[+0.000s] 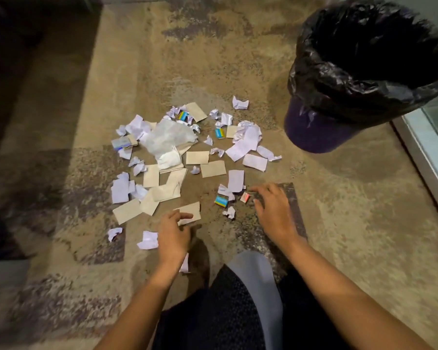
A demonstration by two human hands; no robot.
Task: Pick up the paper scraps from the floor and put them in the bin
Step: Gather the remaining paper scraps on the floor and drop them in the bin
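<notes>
The person's knee [240, 294], in dark patterned cloth with a grey patch, filled the bottom of the view between the two bare forearms, over a tan carpet [213, 59] with dull purple patches.

Well out to the left of the left hand [173, 234] lay a small crumpled white scrap [114, 233], and a larger white scrap [148, 239] sat just beside that hand's outer edge. The left hand was low over the carpet with its fingers loosely bent, their tips at the near edge of a flat tan card [191, 210]. Whether they pinched the card or only touched it could not be told. Another white piece [185, 265] showed from under the left wrist.

Beyond the left hand spread the main litter of paper scraps [245, 145]: more tan cards, torn white sheets, crumpled white bits and a pale see-through wrapper [168, 137] in the middle of the heap.

Between the two hands were a small blue and yellow box [221, 201] and a crumpled white bit [230, 212], both nearer the right hand. The right hand [273, 208] was spread palm down with relaxed fingers and held nothing. Its fingertips were just beside a small pinkish scrap [245, 197].

Farther off, beyond and to the right of the right hand, stood the bin [311, 132], dark purple with a black liner [364, 79] folded over its rim, well apart from both hands. Right of the bin a metal floor strip [420, 160] ran along the carpet's edge.
</notes>
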